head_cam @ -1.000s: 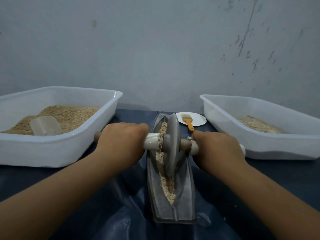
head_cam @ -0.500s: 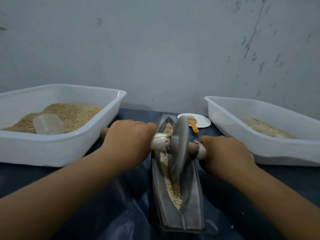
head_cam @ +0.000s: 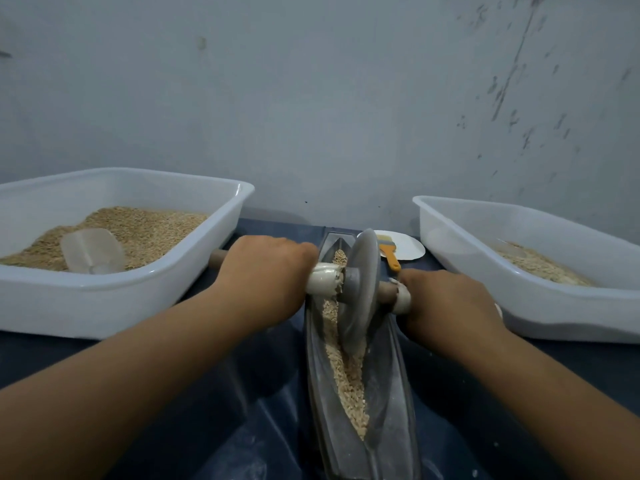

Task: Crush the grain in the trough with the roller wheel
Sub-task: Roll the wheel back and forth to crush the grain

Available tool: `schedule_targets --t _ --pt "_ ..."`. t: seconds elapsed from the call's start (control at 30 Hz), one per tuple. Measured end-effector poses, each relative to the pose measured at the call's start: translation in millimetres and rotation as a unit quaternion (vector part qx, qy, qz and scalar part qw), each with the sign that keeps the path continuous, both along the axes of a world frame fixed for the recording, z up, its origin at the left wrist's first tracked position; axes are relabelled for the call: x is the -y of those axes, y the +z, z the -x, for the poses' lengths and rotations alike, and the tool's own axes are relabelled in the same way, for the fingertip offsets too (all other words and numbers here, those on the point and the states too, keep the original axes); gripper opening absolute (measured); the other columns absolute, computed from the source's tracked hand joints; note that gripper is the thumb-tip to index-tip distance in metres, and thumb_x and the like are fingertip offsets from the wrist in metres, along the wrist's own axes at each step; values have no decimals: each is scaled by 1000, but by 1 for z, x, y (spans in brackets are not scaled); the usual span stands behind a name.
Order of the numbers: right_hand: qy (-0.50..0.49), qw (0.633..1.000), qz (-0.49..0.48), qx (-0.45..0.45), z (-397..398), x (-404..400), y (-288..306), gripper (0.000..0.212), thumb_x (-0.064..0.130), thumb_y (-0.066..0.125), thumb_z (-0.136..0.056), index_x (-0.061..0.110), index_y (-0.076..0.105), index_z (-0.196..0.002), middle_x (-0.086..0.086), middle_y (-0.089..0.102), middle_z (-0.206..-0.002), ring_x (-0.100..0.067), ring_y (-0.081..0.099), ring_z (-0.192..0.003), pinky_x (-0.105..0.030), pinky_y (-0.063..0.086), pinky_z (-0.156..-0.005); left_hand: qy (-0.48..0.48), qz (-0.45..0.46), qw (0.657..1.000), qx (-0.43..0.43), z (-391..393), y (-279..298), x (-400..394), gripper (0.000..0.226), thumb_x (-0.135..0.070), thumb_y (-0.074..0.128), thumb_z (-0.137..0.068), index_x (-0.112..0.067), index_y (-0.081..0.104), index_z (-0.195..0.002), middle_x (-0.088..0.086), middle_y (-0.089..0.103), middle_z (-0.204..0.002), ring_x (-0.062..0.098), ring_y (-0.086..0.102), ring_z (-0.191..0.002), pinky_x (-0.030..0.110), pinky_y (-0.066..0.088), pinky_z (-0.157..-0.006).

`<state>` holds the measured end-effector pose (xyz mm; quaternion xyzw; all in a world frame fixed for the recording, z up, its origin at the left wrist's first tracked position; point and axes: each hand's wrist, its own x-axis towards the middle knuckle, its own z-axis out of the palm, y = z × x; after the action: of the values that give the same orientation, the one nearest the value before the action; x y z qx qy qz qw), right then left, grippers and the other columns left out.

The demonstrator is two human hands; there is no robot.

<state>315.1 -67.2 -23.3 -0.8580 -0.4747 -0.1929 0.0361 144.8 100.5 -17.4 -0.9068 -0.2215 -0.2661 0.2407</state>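
Observation:
A narrow grey boat-shaped trough (head_cam: 391,393) lies lengthwise on the dark table in front of me. Tan grain (head_cam: 349,379) fills its groove. A grey roller wheel (head_cam: 362,289) stands on edge in the groove, in the far half of the trough, on a wooden axle with white sleeves. My left hand (head_cam: 266,275) grips the axle's left handle. My right hand (head_cam: 446,303) grips the right handle. Both sets of fingers curl over the axle and hide most of it.
A white tub (head_cam: 114,296) at the left holds grain and a clear scoop (head_cam: 91,249). Another white tub (head_cam: 571,306) at the right holds a little crushed grain. Behind the trough, a white plate (head_cam: 410,247) carries an orange-handled brush (head_cam: 389,252). A grey wall stands close behind.
The wheel has tilted from near upright, its top leaning right. Whether it rolled along the trough I cannot tell, since my head moved. Both hands keep their grip.

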Motion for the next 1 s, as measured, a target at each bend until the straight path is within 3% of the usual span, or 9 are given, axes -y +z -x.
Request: schedule_targets --t 0.1,0.2,0.27,0.37,0.5,0.63,0.77,0.9,1.0 --pt "-26 999 13 -43 -8 -16 3 15 27 58 -80 31 44 -74 10 52 -72 -18 51 -69 -28 32 -52 -3 68 997 -38 -16 13 -9 27 -34 62 -80 -30 36 -78 -10 30 -59 11 33 -52 28 27 -52" --pt "-27 996 23 -83 -18 -30 10 10 26 59 -80 31 51 -81 7 58 -80 -21 55 -76 -28 40 -61 -10 119 989 -92 -31 31 -16 23 -32 65 -78 -31 42 -79 -10 37 -63 18 46 -66 32 37 -62" --pt "-26 995 25 -95 -19 -30 10 11 26 61 -79 31 52 -81 6 60 -82 -21 57 -77 -28 42 -63 -11 128 987 -99 -34 35 -16 23 -32 66 -77 -31 42 -80 -9 40 -65 19 48 -68 32 38 -63" --pt "-18 998 17 -54 -15 -19 4 16 29 60 -76 30 45 -72 10 56 -73 -16 53 -68 -26 34 -51 -17 89 994 -68 -22 21 -13 25 -33 64 -79 -32 39 -79 -9 38 -63 15 44 -62 30 35 -59" --pt "-18 1000 25 4 -13 -16 5 14 30 58 -72 31 44 -69 10 52 -67 -9 44 -58 -24 24 -47 -21 60 998 -25 -8 3 -15 27 -34 64 -78 -33 36 -79 -10 32 -58 5 29 -49 24 17 -46" --pt "-6 998 54 -16 -23 -40 21 13 31 60 -74 27 47 -77 11 47 -70 -14 45 -63 -26 34 -55 -9 168 983 -75 -25 15 -29 20 -35 66 -77 -33 47 -83 -9 50 -70 16 54 -68 30 42 -62" --pt "14 994 96 -50 -27 -54 37 24 32 68 -73 28 44 -73 10 51 -70 -8 46 -59 -24 34 -52 -4 228 967 -117 -35 27 -36 23 -31 69 -73 -32 50 -86 -6 58 -81 20 58 -77 33 50 -72" --pt "12 999 51 15 -28 -43 23 18 29 62 -66 27 50 -78 10 48 -67 -3 39 -57 -22 25 -47 -14 200 976 -86 -21 10 -34 20 -32 67 -74 -32 53 -88 -7 61 -81 17 60 -76 33 51 -70" --pt "13 998 66 16 -28 -39 20 18 31 64 -66 29 46 -69 10 47 -65 -4 39 -56 -21 25 -47 -19 170 982 -78 -17 5 -33 19 -34 66 -74 -34 53 -88 -8 59 -77 15 58 -71 30 46 -64"
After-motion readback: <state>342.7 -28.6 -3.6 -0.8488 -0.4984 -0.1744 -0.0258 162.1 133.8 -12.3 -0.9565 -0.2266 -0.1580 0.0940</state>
